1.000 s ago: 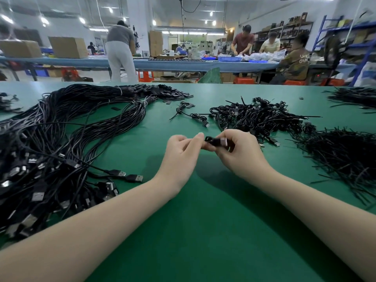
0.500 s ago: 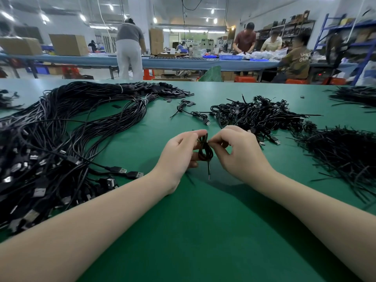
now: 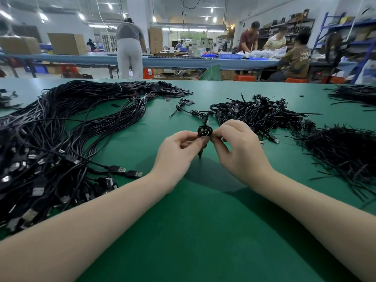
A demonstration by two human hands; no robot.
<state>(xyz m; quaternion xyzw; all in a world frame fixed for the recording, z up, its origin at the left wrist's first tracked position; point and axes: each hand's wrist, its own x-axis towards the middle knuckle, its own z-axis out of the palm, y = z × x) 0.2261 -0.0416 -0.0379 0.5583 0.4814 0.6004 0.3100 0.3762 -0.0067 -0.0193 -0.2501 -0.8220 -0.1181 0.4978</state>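
The small coiled cable [image 3: 205, 130] is held just above the middle of the desk [image 3: 203, 231], pinched from both sides. The left hand [image 3: 175, 151] curls thumb and fingers onto its left edge, and the right hand [image 3: 240, 151] nips its right edge with curled fingers. A thin loose end [image 3: 207, 118] pokes up from the coil toward the far side, and a short tail [image 3: 200, 154] hangs below between the hands.

To bind it well, I would hold the left pinch firm so the loops cannot spring open, and twist with the right fingers close against the coil rather than out at the tip.

There is bare green desk near and under the hands. The heap of bundled cables [image 3: 260, 112] lies just beyond the right hand, the heap of black ties [image 3: 345, 153] is farther right, and the long cables [image 3: 61, 129] spread along the left, well apart.
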